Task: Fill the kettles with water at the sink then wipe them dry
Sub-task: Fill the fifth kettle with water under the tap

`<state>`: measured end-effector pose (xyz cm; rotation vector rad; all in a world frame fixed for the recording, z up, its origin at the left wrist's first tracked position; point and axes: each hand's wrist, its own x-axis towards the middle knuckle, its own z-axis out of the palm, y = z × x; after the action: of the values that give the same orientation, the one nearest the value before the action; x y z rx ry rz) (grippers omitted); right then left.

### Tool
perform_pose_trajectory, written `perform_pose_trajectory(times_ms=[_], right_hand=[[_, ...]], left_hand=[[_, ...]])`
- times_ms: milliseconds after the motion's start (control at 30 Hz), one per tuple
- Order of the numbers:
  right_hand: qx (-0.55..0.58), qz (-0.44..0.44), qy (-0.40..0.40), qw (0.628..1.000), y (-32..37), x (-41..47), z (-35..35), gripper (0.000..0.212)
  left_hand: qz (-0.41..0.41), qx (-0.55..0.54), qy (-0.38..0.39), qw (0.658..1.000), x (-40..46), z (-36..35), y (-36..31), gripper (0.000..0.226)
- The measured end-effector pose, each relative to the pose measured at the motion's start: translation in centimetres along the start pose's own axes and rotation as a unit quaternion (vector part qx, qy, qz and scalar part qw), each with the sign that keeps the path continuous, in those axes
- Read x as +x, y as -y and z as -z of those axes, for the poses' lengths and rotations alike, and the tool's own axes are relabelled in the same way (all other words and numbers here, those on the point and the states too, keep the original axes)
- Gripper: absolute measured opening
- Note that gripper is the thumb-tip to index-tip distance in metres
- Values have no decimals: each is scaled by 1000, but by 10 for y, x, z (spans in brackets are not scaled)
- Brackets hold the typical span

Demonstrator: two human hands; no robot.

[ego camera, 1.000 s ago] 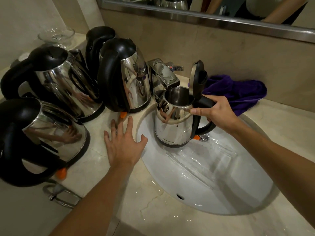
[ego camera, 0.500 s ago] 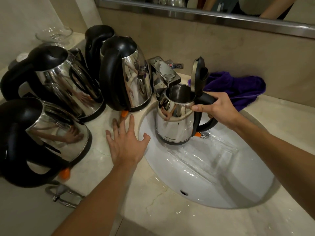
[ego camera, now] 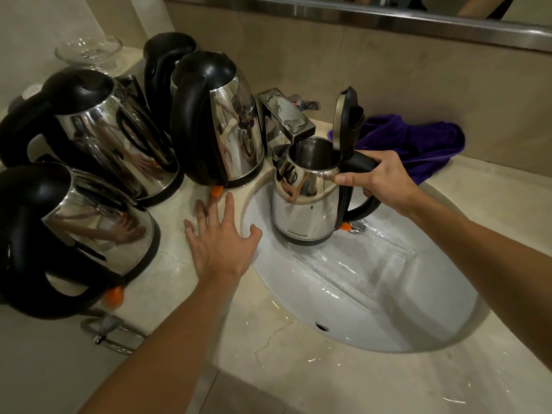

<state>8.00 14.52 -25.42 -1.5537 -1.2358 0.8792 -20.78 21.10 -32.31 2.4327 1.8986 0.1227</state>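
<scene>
Gripping the open kettle (ego camera: 304, 204) by its handle, right hand (ego camera: 385, 177) over sink (ego camera: 388, 294).

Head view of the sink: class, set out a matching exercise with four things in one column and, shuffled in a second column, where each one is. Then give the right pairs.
Things:
1. open-lidded kettle
2. purple cloth
3. left hand
4. glass dish

Places:
A. far left corner of the counter
B. flat on the counter at the basin's left rim
C. over the basin, under the tap, gripped by the right hand
D. on the counter behind the basin, right of the tap

Pairs: 1-C, 2-D, 3-B, 4-A
</scene>
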Motion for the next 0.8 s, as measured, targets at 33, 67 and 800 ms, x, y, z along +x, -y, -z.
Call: perform_pose_trajectory(times_ms=[33, 67, 800], right_hand=[[0, -1, -1, 1000, 0, 0, 0, 32], [1, -1, -2, 1000, 0, 0, 0, 31], [-10, 8, 3, 1000, -4, 1, 3, 26]], left_hand=[[-1, 0, -3, 1000, 0, 0, 1, 84], [-1, 0, -6, 1000, -1, 0, 1, 83], [-3, -3, -8, 1000, -1, 1, 0, 82]])
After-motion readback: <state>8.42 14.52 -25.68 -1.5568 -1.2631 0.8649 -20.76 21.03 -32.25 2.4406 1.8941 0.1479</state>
